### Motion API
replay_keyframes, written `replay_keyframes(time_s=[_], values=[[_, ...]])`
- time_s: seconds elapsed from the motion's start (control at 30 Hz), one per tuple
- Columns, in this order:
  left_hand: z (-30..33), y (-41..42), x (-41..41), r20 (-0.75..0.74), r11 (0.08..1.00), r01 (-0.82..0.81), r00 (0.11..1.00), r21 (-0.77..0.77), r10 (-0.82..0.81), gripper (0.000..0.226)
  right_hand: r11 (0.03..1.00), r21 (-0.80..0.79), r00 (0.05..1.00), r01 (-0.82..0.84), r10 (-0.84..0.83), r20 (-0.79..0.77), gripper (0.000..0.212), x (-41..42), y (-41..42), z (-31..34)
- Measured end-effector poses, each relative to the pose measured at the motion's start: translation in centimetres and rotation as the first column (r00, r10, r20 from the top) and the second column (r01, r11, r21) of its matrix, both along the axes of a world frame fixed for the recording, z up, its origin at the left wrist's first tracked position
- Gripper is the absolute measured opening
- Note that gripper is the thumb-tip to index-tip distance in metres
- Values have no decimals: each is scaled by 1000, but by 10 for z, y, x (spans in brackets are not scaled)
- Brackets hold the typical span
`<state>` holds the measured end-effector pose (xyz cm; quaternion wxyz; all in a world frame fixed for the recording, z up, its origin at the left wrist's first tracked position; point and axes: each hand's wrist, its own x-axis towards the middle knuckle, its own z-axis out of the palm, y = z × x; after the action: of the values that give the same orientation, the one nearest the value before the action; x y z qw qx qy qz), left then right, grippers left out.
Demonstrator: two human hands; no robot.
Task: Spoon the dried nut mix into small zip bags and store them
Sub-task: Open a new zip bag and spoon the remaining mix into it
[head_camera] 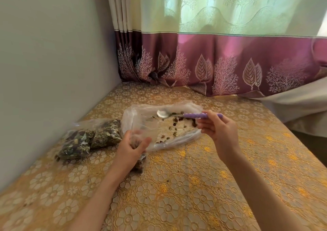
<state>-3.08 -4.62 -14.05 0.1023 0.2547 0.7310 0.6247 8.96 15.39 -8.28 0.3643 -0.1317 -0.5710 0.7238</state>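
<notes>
**Spoon over a nearly emptied bag**

The left hand [131, 146] curls around a small zip bag [139, 161] of nut mix, at the near edge of the large clear bag [141, 121]. The right hand [218, 130] pinches the purple-handled spoon [185, 114] above that bag's few remaining nuts. Left of it lie two filled bags [90, 139], with the curtain [212, 62] beyond.

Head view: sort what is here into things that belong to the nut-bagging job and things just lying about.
Belongs to the job:
- purple-handled metal spoon, held by the right hand
- large clear plastic bag with leftover nut mix
- small clear zip bag, held by the left hand
- two filled small zip bags

Just there:
- green and purple leaf-patterned curtain
- gold floral tablecloth
- white cloth
</notes>
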Motion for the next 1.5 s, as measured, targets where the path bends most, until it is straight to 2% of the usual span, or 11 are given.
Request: replay_keyframes(time_s=[0.1, 0.23, 0.33, 0.47, 0.67, 0.73, 0.93, 1.03, 1.13, 1.2, 1.5], values=[[-2, 1, -2, -40, 999, -23, 999, -33, 22, 56, 1000, -8, 991, 18, -17, 129, 28, 2, 7, -15], [-6, 2, -4, -68, 998, -42, 997, -47, 39, 58, 992, -109, 961, 61, -28, 276, 34, -2, 13, -30], [-6, 2, -5, -84, 998, -47, 996, -41, 43, 50, 979, -182, 955, 92, -35, 294, 44, -8, 18, -38], [-6, 2, -5, -110, 994, -57, 993, -91, 47, 48, 930, -291, 953, 227, -150, 263, 28, -18, 28, -40], [-4, 3, -4, -150, 981, -71, 988, -180, 44, 48, 901, -188, 900, 392, -332, 284, 28, -38, 46, -37], [-3, 3, -5, -144, 979, -57, 989, -195, 29, 42, 886, -137, 873, 443, -391, 293, 25, -44, 50, -36], [-4, 4, -8, -154, 976, -49, 988, -210, 16, 42, 862, 40, 827, 506, -498, 261, 20, -54, 46, -40], [-3, 5, -7, -146, 978, -48, 989, -202, 18, 45, 876, 15, 842, 482, -468, 266, 21, -53, 44, -46], [-3, 5, -7, -159, 978, -49, 987, -205, 16, 36, 885, -215, 899, 414, -360, 247, 17, -49, 45, -49], [-4, 4, -8, -156, 979, -40, 988, -198, 9, 35, 883, -296, 925, 364, -307, 222, 18, -45, 44, -49], [-6, 6, -7, -203, 976, -83, 978, -199, 42, 27, 906, -341, 963, 250, -196, 186, 19, -37, 38, -43]])
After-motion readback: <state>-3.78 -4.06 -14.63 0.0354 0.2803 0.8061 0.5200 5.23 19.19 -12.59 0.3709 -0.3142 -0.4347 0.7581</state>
